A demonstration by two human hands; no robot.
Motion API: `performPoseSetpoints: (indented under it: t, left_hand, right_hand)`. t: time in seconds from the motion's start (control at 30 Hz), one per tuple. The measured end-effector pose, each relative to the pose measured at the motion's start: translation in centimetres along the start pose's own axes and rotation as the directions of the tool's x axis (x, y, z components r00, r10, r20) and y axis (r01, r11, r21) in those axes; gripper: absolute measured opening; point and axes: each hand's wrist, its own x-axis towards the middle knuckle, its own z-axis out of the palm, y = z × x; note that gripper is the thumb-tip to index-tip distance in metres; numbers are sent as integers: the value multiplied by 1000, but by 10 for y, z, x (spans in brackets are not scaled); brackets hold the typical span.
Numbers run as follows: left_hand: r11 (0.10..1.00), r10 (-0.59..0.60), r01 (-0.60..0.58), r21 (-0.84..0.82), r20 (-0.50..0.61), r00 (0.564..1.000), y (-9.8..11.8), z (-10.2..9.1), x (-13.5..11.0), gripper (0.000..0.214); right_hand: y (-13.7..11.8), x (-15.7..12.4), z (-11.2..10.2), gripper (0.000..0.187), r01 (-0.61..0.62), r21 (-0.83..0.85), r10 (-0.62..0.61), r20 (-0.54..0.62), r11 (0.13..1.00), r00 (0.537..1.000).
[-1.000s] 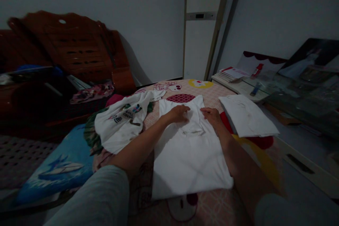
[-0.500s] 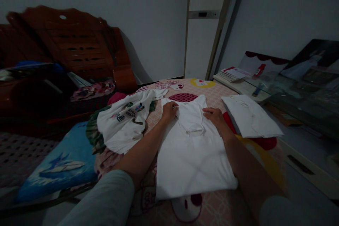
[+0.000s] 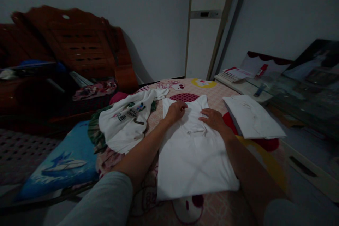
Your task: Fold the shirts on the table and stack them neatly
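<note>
A white shirt (image 3: 197,164) lies in front of me, its sides folded in to a rectangle, collar end away from me. At the left of the collar, my left hand (image 3: 176,111) is closed, with bent fingers pinching the cloth. My right hand (image 3: 213,118) rests on the right of the collar part, open, its fingers stretched out over the fabric. A second folded white garment (image 3: 253,117) lies to the right of my right forearm. To the left is a crumpled white shirt with a dark print (image 3: 124,120), on top of a green patterned cloth (image 3: 95,130).
A pink patterned cover (image 3: 161,212) lies under the clothes. At the left are a blue cushion (image 3: 63,162) and a carved wooden chair (image 3: 76,42). On the right stands a glass-topped table (image 3: 299,95) near a stack of papers (image 3: 234,74). A tall white cabinet unit (image 3: 203,42) stands behind.
My left hand has moved right and inward along the collar. My right hand has shifted slightly left and down, its fingers now flatter on the cloth. The shirt lies in the same place.
</note>
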Motion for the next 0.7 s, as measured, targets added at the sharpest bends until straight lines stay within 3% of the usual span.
performPoseSetpoints:
  t: [0.1,0.27,0.37,0.43,0.5,0.6,0.7]
  left_hand:
    - [977,180,-138,-162,285,941,7,3,-1,25]
    - [979,153,-102,-178,304,940,10,-2,-5,28]
    - [940,248,-103,-325,447,859,20,-13,-9,23]
    - [930,308,-143,-337,507,805,32,-17,-14,27]
    - [948,306,-210,-240,502,809,44,-14,-20,33]
    - [955,290,-286,-79,439,850,55,-3,-27,36]
    - [946,312,-324,-35,377,872,57,7,-30,36]
  right_hand:
    - [1,0,0,32,23,-8,-23,-10,1000,1000]
    - [3,0,1,34,39,8,-38,-21,999,999]
    - [2,0,1,33,31,23,-30,-11,999,999]
    - [2,1,0,32,21,30,-21,-5,999,1000]
    - [2,1,0,32,17,39,-17,-5,999,1000]
    - [3,0,1,31,21,45,-20,-12,999,1000]
    - [4,0,2,29,24,31,-23,-12,999,1000]
